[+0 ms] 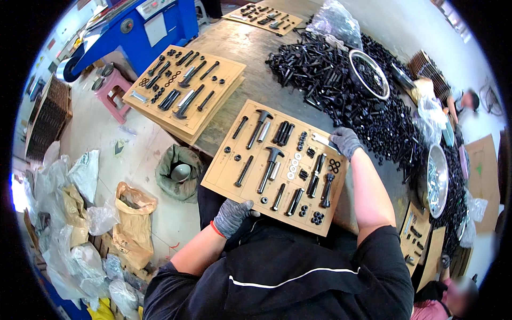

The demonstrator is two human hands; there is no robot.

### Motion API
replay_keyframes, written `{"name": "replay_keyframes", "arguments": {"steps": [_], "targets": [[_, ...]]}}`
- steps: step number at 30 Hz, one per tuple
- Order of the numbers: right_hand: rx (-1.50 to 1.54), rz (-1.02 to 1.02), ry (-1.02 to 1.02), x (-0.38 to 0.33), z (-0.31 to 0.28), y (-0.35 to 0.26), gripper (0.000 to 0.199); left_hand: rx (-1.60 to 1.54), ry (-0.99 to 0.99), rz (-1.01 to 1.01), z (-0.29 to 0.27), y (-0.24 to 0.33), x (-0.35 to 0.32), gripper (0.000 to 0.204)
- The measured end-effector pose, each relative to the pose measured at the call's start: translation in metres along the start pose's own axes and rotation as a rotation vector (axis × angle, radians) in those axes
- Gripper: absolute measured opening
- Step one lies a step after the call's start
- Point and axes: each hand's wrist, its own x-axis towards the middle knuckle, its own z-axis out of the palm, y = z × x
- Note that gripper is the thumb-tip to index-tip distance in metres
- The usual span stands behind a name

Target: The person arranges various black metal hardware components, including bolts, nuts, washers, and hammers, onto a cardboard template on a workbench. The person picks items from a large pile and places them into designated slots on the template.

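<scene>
A tilted brown cardboard sheet [221, 173] lies before me, its near part over my lap. Set out on it are black bolts [244, 170], T-headed bolts [271, 168], white washers [293, 166], black nuts [317, 217] and silver sleeves [263, 132]. My left hand [232, 217], in a grey glove, is closed on the near left edge, thumb on top. At the far right corner my gloved right hand [346, 142] is closed at the end of a silver open-end wrench [321, 140]; its fingertips are partly hidden.
Stacked cardboard sheets with similar parts [213, 114] stand left on the metal table [234, 50]. Beyond lies a heap of black bolts [325, 72] with metal bowls [369, 74]. Another loaded sheet [264, 19] sits at the far end. Two people [460, 296] are at the right.
</scene>
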Motion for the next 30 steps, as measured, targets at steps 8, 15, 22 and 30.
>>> {"name": "replay_keyframes", "arguments": {"steps": [8, 15, 22, 30], "targets": [[0.194, 0.057, 0.045, -0.005, -0.055, -0.046, 0.015, 0.055, 0.015, 0.110, 0.017, 0.047, 0.004, 0.060], [0.314, 0.047, 0.006, 0.024, -0.067, -0.142, 0.011, 0.083, 0.117, 0.229, -0.007, 0.129, 0.020, 0.064], [0.279, -0.135, -0.055, 0.113, -0.013, -0.224, 0.020, 0.129, 0.262, 0.436, -0.064, 0.217, 0.046, 0.061], [-0.622, -0.695, -0.004, 0.203, 0.044, -0.324, 0.019, 0.123, 0.396, 0.585, -0.163, 0.294, 0.087, 0.046]]}}
